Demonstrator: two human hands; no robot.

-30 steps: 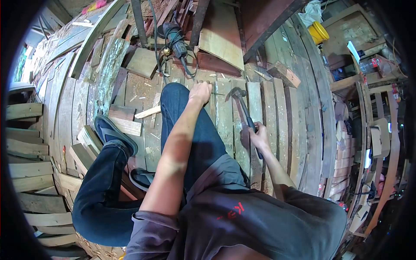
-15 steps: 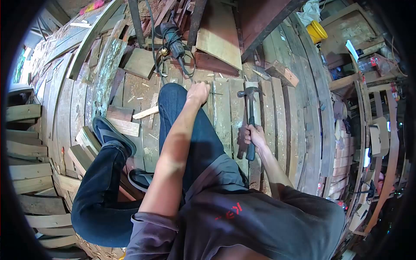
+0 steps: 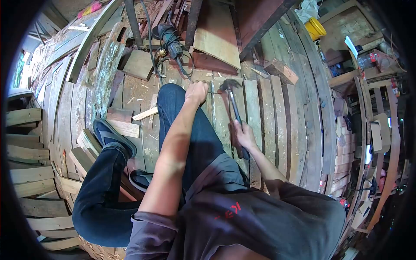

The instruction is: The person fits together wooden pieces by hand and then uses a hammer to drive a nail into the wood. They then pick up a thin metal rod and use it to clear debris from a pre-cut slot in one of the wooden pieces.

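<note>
My right hand (image 3: 245,136) is wrapped round the handle of a claw hammer (image 3: 234,104). The hammer's dark head is close over the wooden slats (image 3: 252,102), just right of my left hand. My left hand (image 3: 197,92) is closed beyond my knee, at the left end of the row of slats. A thin dark metal rod (image 3: 214,92), like a large nail, sticks out from its fingers toward the hammer head. The hand hides the rod's other end.
A corded angle grinder (image 3: 172,43) lies ahead, its cable looped around it. Right of it are a leaning board (image 3: 216,37) and a wood block (image 3: 281,71). Stacked planks (image 3: 28,175) line the left side. A yellow bucket (image 3: 315,29) stands at far right.
The hammer has swung left, its head moving from over the slats to beside my left hand. My right hand has shifted slightly left with it. My left hand has stayed in place.
</note>
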